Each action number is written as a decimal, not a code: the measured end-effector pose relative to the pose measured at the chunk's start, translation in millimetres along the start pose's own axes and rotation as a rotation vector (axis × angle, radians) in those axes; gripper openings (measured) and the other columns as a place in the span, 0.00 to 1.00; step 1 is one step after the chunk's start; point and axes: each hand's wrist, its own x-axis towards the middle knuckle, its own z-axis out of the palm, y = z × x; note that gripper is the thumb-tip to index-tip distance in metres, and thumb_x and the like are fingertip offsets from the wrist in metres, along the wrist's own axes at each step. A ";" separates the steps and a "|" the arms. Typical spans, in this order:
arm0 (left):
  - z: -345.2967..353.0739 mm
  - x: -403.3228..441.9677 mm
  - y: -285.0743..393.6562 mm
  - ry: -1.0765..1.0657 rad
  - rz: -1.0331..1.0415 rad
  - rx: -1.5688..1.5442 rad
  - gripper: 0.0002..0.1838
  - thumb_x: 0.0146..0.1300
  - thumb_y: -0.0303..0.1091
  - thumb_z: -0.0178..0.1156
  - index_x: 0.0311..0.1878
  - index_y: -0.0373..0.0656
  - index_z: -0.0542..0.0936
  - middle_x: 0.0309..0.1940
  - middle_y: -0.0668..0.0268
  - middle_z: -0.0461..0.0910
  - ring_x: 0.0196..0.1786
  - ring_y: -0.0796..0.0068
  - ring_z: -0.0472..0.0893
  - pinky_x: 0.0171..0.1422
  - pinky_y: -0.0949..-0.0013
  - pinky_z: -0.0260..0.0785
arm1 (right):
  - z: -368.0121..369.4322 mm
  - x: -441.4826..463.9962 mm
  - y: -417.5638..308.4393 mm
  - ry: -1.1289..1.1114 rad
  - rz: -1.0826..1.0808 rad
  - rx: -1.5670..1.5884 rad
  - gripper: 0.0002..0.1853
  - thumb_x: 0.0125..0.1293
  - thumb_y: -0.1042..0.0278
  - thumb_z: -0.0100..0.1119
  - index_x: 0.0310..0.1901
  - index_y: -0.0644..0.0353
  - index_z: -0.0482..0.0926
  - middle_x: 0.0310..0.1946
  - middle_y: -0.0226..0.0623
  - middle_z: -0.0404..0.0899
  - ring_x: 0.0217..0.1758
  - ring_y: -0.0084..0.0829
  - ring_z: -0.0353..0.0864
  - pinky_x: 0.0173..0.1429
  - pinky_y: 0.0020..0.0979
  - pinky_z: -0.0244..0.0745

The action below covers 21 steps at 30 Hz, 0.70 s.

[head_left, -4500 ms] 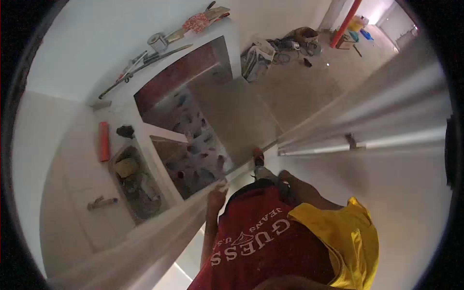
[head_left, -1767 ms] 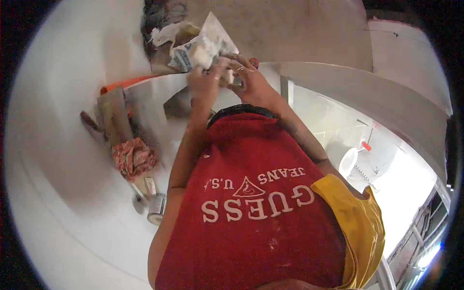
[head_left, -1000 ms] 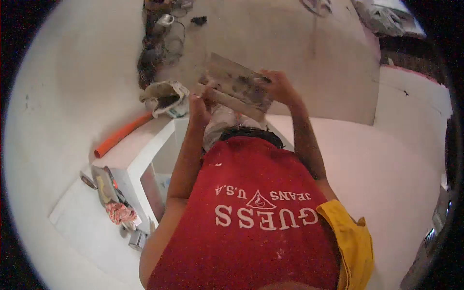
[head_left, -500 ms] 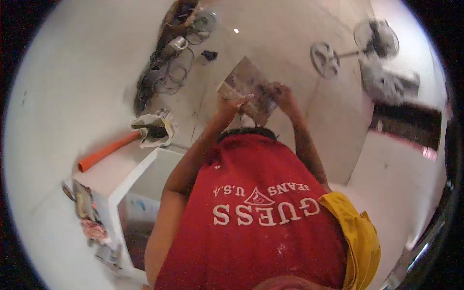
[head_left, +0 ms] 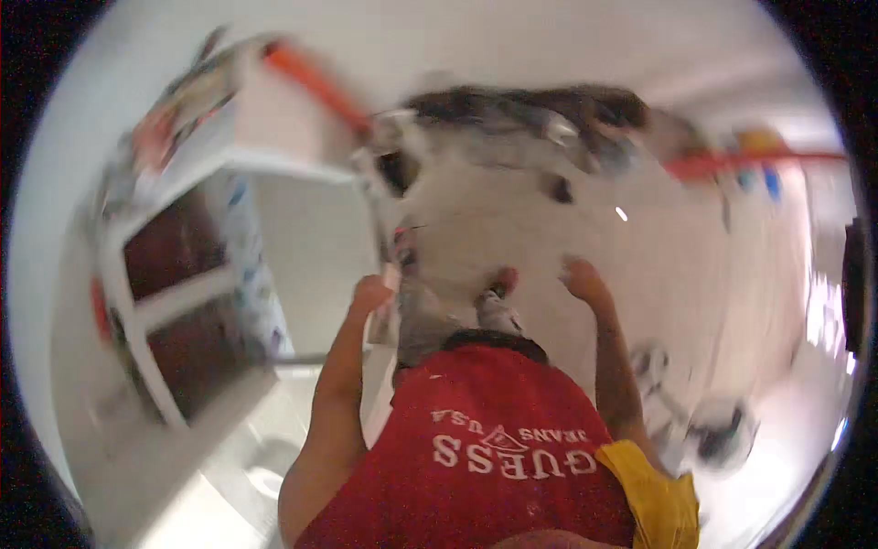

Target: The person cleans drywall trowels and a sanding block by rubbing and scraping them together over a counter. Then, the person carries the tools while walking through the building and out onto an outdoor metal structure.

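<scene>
Grey floor (head_left: 457,201) shows past your right hand (head_left: 583,277), right of centre, its blurred fingers loosely parted and empty; your left hand (head_left: 370,294), left of centre, is too smeared to tell its fingers' spread or hold; a reddish shoe (head_left: 504,278) sits between them, mid-frame; a white-framed unit (head_left: 187,297) spans the left; an orange pipe (head_left: 315,84) slants upper left.

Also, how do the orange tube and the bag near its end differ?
The tube is bright orange; the bag is pale. The tube is long and narrow, the bag squat. The bag shows a wide dark opening, while no opening can be made out on the tube. Both are blurred here.
</scene>
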 end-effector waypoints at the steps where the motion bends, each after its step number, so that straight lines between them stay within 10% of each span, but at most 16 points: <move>1: 8.6 -24.5 -14.6 -0.132 -0.184 -0.044 0.21 0.48 0.48 0.59 0.29 0.35 0.81 0.31 0.47 0.80 0.37 0.46 0.80 0.45 0.52 0.73 | -11.4 17.3 -9.1 -0.090 -0.040 0.154 0.21 0.59 0.59 0.57 0.52 0.63 0.75 0.51 0.49 0.75 0.54 0.46 0.74 0.60 0.40 0.67; 3: 10.3 -56.6 -25.0 -0.360 -0.412 -0.157 0.24 0.48 0.51 0.59 0.32 0.35 0.82 0.36 0.48 0.81 0.42 0.48 0.80 0.48 0.54 0.73 | -35.3 52.4 -44.4 -0.427 0.024 0.181 0.21 0.57 0.61 0.59 0.50 0.63 0.76 0.49 0.50 0.76 0.50 0.47 0.76 0.56 0.41 0.69; 11: 91.8 -115.7 -93.0 -0.623 -0.722 -0.552 0.25 0.44 0.50 0.64 0.41 0.39 0.81 0.42 0.49 0.80 0.47 0.55 0.80 0.52 0.57 0.72 | -53.2 222.7 -207.0 -0.251 -0.456 0.002 0.17 0.56 0.64 0.59 0.45 0.64 0.76 0.42 0.52 0.78 0.43 0.50 0.77 0.50 0.43 0.72; 16: 50.6 -102.4 -182.3 -0.435 -0.590 -0.490 0.20 0.43 0.45 0.64 0.36 0.39 0.82 0.38 0.50 0.81 0.46 0.56 0.80 0.50 0.58 0.73 | -120.7 351.6 -430.4 -0.098 -0.695 0.118 0.15 0.57 0.68 0.54 0.44 0.67 0.76 0.42 0.55 0.77 0.48 0.52 0.75 0.54 0.45 0.69; 19: 1.0 -93.8 -225.3 -0.015 -0.247 -0.338 0.18 0.46 0.42 0.61 0.34 0.36 0.81 0.35 0.52 0.81 0.44 0.55 0.81 0.48 0.56 0.74 | -167.7 397.7 -576.0 0.155 -0.797 -0.013 0.24 0.57 0.65 0.57 0.58 0.52 0.71 0.57 0.50 0.68 0.61 0.50 0.66 0.65 0.43 0.62; 21: -28.4 -77.8 -247.3 0.051 -0.468 -0.414 0.17 0.48 0.42 0.59 0.34 0.37 0.81 0.33 0.53 0.81 0.41 0.54 0.81 0.47 0.56 0.74 | -192.9 421.1 -665.6 0.392 -0.989 -0.163 0.32 0.52 0.61 0.64 0.61 0.40 0.69 0.65 0.43 0.61 0.66 0.49 0.60 0.66 0.48 0.60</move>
